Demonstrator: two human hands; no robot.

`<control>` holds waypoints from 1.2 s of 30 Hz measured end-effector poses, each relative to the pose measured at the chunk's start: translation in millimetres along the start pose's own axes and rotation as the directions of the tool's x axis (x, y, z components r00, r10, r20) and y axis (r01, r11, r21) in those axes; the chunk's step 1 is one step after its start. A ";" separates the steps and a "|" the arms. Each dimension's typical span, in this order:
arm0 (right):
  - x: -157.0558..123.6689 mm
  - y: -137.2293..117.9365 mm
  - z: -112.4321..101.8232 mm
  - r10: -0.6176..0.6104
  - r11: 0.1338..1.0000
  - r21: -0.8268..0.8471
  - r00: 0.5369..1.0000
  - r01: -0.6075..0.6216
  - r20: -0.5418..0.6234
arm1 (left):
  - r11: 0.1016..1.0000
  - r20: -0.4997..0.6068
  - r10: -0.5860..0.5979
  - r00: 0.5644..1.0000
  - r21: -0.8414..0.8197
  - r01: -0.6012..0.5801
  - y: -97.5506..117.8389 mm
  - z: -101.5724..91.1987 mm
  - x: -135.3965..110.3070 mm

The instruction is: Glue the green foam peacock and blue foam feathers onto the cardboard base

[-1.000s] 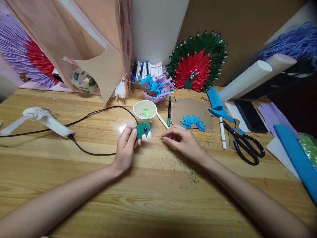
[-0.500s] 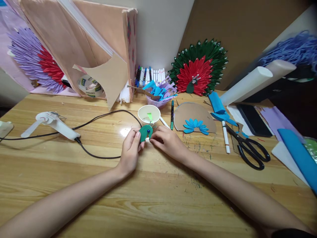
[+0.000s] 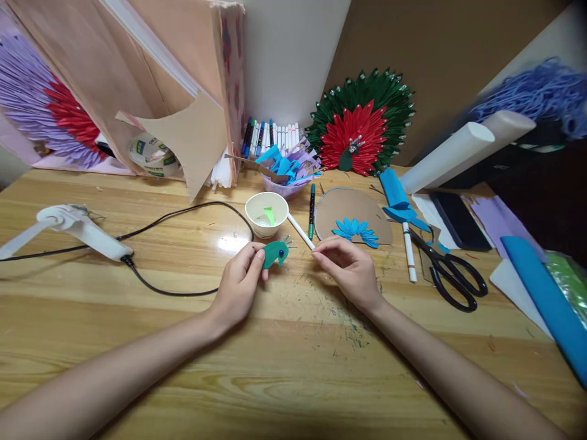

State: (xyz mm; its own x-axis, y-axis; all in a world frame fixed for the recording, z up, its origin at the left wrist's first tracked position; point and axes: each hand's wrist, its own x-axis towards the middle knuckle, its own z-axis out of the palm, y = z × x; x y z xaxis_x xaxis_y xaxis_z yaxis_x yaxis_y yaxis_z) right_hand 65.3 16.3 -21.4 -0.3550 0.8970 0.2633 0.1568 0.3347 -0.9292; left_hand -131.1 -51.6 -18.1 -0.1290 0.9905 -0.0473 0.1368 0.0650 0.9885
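Note:
My left hand (image 3: 238, 275) pinches a green bird-head cutout (image 3: 271, 255) between thumb and fingers. The cutout has a dark blue bead as an eye, a curved beak and thin bead-tipped crest pieces on top. My right hand (image 3: 351, 269) is to its right, thumb and fingertips closed at the near end of a slim white marker (image 3: 300, 231) lying on the table. Just beyond the cutout stands a white paper cup (image 3: 266, 214) with a bright green scrap and small bits inside. Close by are a green-capped marker (image 3: 312, 211) and a rounded cardboard piece (image 3: 353, 205) bearing blue petals (image 3: 356, 231).
On the left, a white glue gun (image 3: 87, 232) trails a black cord (image 3: 172, 290). Black-handled scissors (image 3: 452, 272) lie on the right near a phone (image 3: 461, 221) and blue paper (image 3: 545, 305). A bowl of scraps (image 3: 287, 190) and a green-and-red paper peacock (image 3: 362, 125) stand behind.
My right hand has moved off the green bird-head cutout, rightward to the white marker's end. The cutout is now seen whole at its front, still in my left hand. The view has shifted slightly.

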 end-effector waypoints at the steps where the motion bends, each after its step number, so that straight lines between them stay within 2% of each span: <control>1: -0.3 0.3 0.8 -0.004 1.000 0.025 1.000 0.004 -0.007 | 1.000 0.006 0.001 1.000 0.014 -0.001 0.6 -0.1 0.0; 8: -3.0 -0.4 2.4 -0.078 0.994 0.066 0.992 0.085 -0.098 | 0.999 0.031 -0.014 0.999 0.032 0.013 2.2 -0.1 0.2; 20: -2.9 -0.9 0.1 -0.128 0.991 -0.038 0.990 0.126 -0.055 | 0.999 0.045 -0.028 0.999 0.040 0.026 2.7 0.4 -0.2; 30: -1.7 -4.0 4.1 -0.133 0.991 0.027 0.990 0.134 -0.038 | 0.990 0.136 -0.020 0.990 0.144 0.000 4.8 -1.2 -1.9; 36: -2.2 -4.3 5.5 -0.101 0.995 -0.008 0.995 0.101 -0.015 | 0.987 0.158 -0.017 0.987 0.161 -0.008 4.8 -0.5 -1.9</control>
State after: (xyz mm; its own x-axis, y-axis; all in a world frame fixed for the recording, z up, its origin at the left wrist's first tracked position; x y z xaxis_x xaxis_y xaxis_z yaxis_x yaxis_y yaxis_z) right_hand 60.3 11.2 -19.5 -0.3555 0.8628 0.3595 0.1271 0.4257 -0.8959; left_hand -130.8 -53.2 -13.1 0.0255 0.9959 -0.0866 0.2938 0.0753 0.9529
